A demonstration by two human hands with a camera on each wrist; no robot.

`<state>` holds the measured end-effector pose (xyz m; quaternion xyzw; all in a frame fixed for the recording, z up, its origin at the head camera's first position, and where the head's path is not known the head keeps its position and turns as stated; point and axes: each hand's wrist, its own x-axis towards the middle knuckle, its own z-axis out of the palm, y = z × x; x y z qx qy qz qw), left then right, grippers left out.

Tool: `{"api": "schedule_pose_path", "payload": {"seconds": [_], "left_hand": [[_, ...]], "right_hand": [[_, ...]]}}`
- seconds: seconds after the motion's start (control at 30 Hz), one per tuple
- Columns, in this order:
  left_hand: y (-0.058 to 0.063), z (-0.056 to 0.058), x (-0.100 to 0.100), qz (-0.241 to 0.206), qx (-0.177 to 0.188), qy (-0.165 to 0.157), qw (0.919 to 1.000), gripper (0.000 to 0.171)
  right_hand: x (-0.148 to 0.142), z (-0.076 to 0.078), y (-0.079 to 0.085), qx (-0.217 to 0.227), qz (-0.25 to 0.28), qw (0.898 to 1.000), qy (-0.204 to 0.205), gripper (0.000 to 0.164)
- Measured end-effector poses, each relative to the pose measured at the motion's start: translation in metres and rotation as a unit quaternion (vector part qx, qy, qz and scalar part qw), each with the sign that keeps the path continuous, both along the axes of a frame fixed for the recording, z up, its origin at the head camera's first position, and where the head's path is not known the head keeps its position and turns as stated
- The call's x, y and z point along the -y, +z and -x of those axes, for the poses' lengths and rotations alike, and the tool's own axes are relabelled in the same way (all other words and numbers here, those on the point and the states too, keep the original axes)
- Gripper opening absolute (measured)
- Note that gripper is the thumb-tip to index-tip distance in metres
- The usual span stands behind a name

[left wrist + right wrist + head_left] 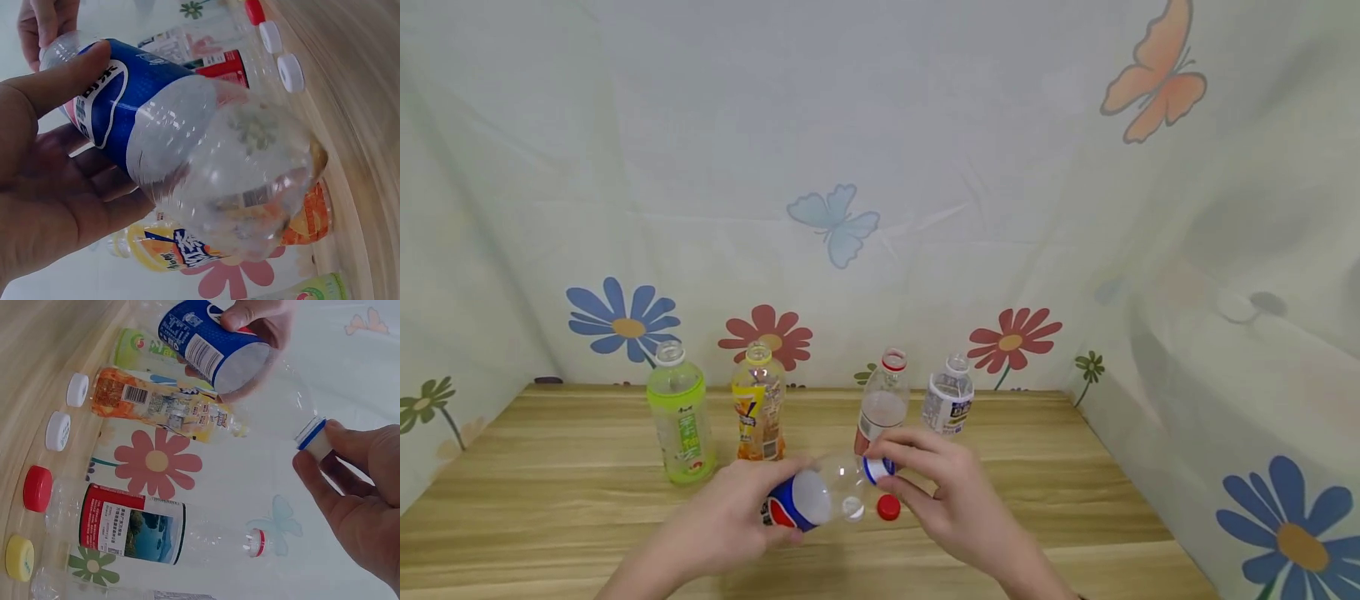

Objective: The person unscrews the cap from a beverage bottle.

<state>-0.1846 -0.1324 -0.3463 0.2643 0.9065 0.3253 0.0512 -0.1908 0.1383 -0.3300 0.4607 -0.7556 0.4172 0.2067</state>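
My left hand [730, 512] grips a clear plastic Pepsi bottle [206, 156] round its blue label [200, 344], thumb on one side and fingers on the other. The bottle is tilted on its side, its neck towards my right hand [943, 483]. There, thumb and fingers pinch the white bottle cap [319, 442], which sits at the mouth just past a blue ring [311, 434]. In the left wrist view the bottle's base is near and looks empty, while the right hand shows partly behind the neck.
Uncapped bottles stand along the back: a green-labelled one [681, 417], an orange-yellow one [758, 408], one with a red neck ring [883, 404] and a small clear one [949, 396]. Loose caps lie nearer, including white [58, 431], red [37, 489] and yellow [20, 558].
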Motion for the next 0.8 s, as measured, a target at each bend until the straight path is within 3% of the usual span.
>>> {"api": "schedule_pose_path", "payload": {"seconds": [0.37,0.8], "left_hand": [[0.0014,0.0005,-0.0001,0.009,0.008,-0.005,0.9999,0.068],[0.0013,0.0009,-0.0001,0.008,0.021,-0.002,0.9997,0.068]], "right_hand": [[-0.0029,-0.0011,0.0019,-0.02,-0.016,1.0,0.002,0.036],[-0.0017,-0.0006,-0.0009,0.016,-0.009,1.0,0.01,0.041]]}}
